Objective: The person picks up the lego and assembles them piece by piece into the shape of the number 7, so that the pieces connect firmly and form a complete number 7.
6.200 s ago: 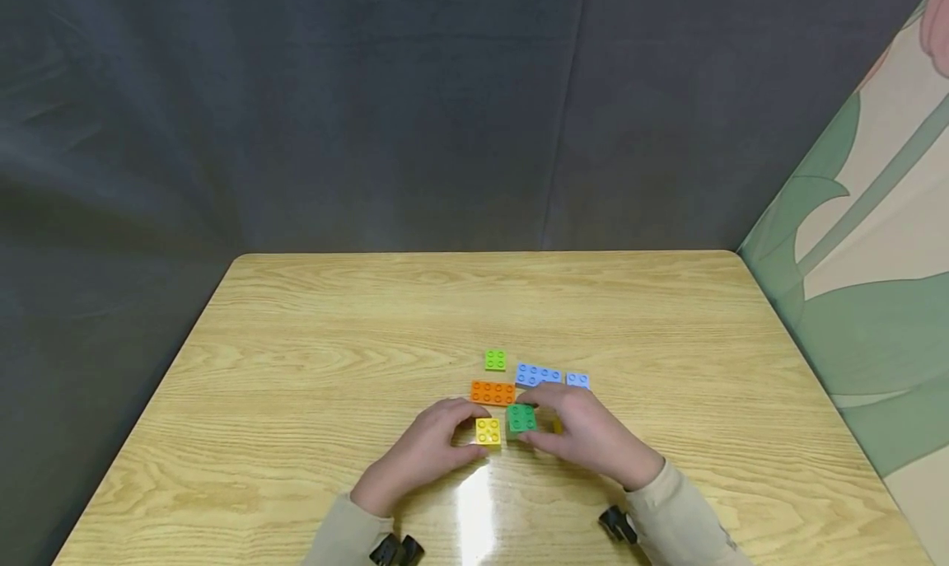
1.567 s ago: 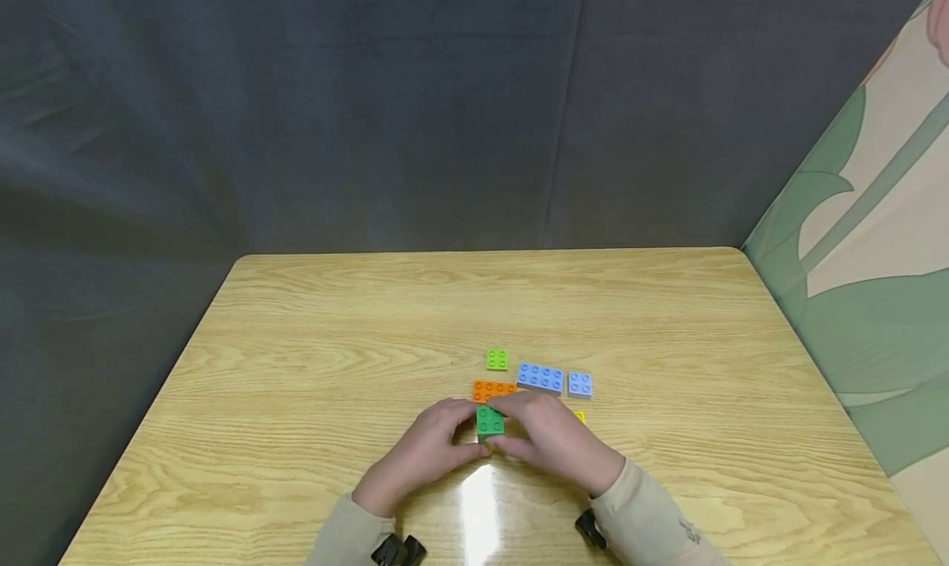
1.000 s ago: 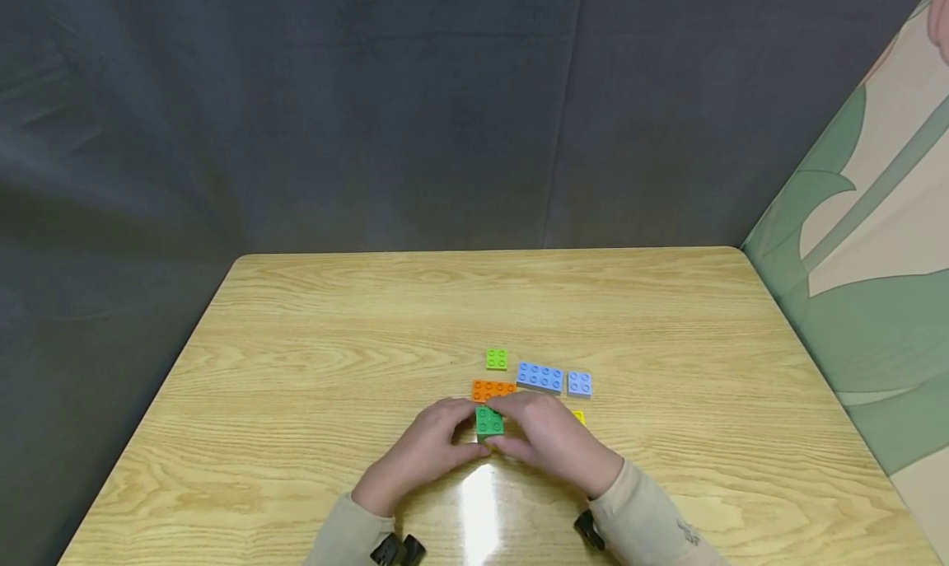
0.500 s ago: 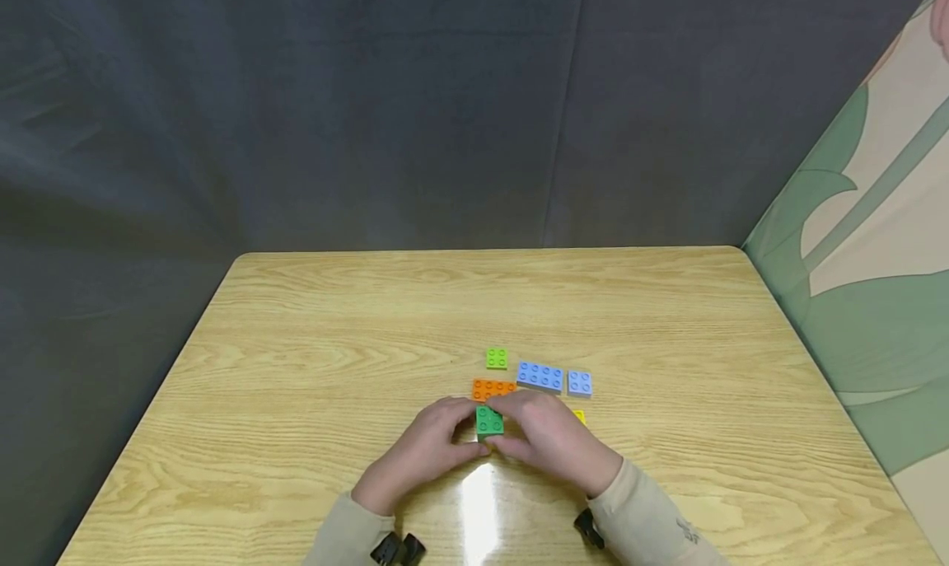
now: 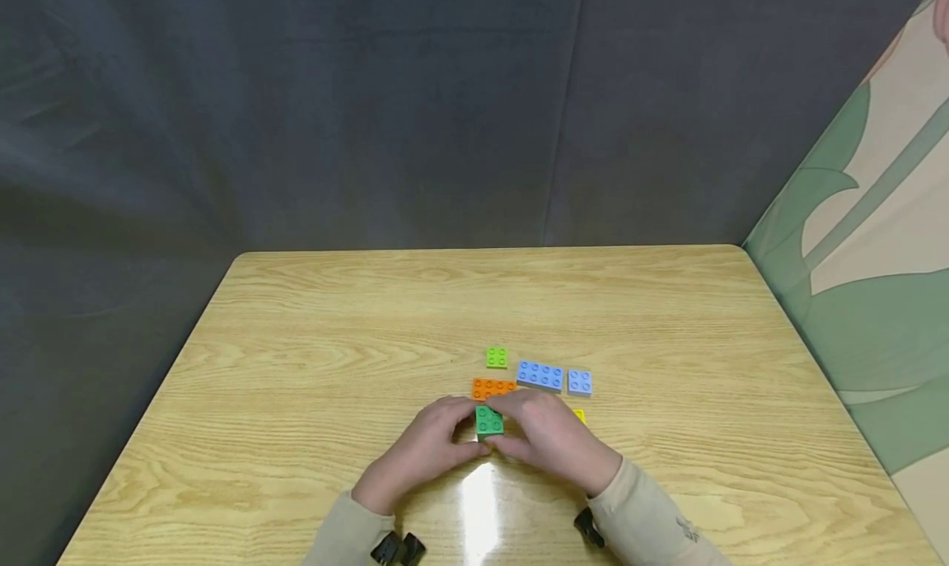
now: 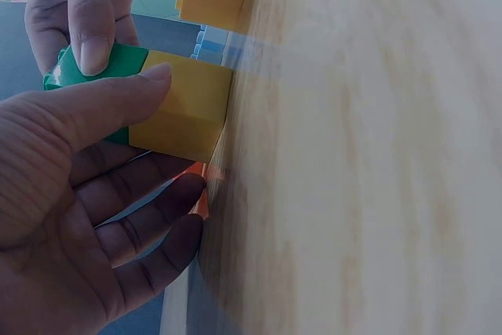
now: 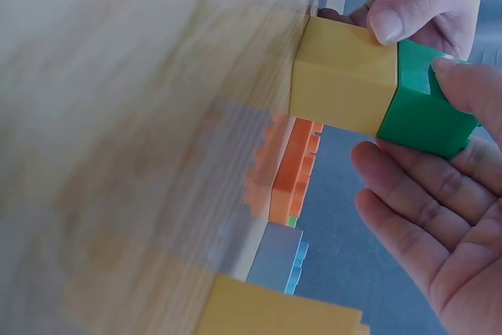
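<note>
Near the middle of the table's front part, a green toy brick (image 5: 489, 423) sits on top of a taller yellow toy brick (image 6: 182, 111), which stands on the table. Only a flush seam shows between the two in both wrist views. My left hand (image 5: 423, 446) pinches the yellow brick low down, its thumb along the near side. My right hand (image 5: 556, 438) holds the green brick (image 7: 427, 107) between thumb and fingers. From the head view, the green brick hides most of the yellow one beneath it.
An orange brick (image 5: 489, 387) lies just behind the stack. Farther back are a lime brick (image 5: 497, 358), a long blue brick (image 5: 539, 376) and a small blue brick (image 5: 580, 383). Another yellow brick (image 5: 580, 417) stands partly hidden behind my right hand.
Since the oldest frame, my right hand has brought the green brick leftward from beside the yellow brick to on top of it. Over the last second or so, both hands stay almost still.
</note>
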### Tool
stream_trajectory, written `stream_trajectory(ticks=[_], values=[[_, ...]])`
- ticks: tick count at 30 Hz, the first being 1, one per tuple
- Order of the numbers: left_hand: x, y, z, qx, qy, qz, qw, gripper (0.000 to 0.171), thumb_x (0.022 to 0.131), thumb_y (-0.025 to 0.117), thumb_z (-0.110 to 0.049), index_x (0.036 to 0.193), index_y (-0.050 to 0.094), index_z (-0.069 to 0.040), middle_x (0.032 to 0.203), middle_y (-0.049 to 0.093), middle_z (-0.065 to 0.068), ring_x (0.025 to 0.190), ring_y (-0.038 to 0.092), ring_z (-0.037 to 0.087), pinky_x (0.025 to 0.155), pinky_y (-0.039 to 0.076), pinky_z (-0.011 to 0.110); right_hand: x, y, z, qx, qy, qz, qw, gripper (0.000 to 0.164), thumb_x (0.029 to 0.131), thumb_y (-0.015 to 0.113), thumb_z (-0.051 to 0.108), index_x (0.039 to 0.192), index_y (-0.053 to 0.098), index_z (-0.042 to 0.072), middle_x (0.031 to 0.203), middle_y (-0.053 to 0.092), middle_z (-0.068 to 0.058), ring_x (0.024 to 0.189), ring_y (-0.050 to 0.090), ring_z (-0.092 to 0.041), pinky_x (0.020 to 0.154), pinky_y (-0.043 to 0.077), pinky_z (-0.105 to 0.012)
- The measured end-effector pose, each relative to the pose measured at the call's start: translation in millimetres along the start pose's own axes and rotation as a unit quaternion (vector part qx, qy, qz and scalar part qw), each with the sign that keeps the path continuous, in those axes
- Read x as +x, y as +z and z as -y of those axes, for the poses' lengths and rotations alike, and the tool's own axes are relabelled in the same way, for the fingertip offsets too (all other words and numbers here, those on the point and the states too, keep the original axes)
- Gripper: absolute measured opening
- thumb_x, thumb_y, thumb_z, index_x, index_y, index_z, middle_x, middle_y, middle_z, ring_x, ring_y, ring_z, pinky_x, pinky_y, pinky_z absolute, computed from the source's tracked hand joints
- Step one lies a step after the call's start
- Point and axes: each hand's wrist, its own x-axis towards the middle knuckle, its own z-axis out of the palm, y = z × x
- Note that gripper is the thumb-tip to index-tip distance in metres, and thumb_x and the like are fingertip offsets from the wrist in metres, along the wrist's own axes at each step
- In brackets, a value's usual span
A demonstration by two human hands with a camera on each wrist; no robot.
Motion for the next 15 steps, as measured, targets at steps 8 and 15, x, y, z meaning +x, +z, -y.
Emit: stream_trajectory(ticks=[8,15], values=[[-0.9,-0.4,-1.3,-0.007,0.000,-0.002,1.0000,0.038,0.085,0.077,-0.034,0.119,0.065,-0.021,0.116,0.064,-0.011,0.108,0.056,0.009,0.098,0.046,0.034,-0.6,0.6,-0.7,0.008,0.002,0.000,1.000,0.035,0.083,0.079,0.022,0.112,0.070,0.004,0.104,0.072,-0.003,0.094,0.066,-0.015,0.085,0.055,-0.034],[-1.4,-1.2,-2.1,-0.018,-0.004,-0.002,0.9998,0.040,0.086,0.075,-0.037,0.121,0.064,-0.022,0.121,0.064,-0.010,0.112,0.056,0.010,0.101,0.045,0.036,-0.3,1.0,-1.5,0.017,0.000,-0.002,1.000,0.032,0.083,0.079,0.020,0.110,0.070,0.006,0.102,0.072,-0.001,0.092,0.066,-0.012,0.084,0.055,-0.033]])
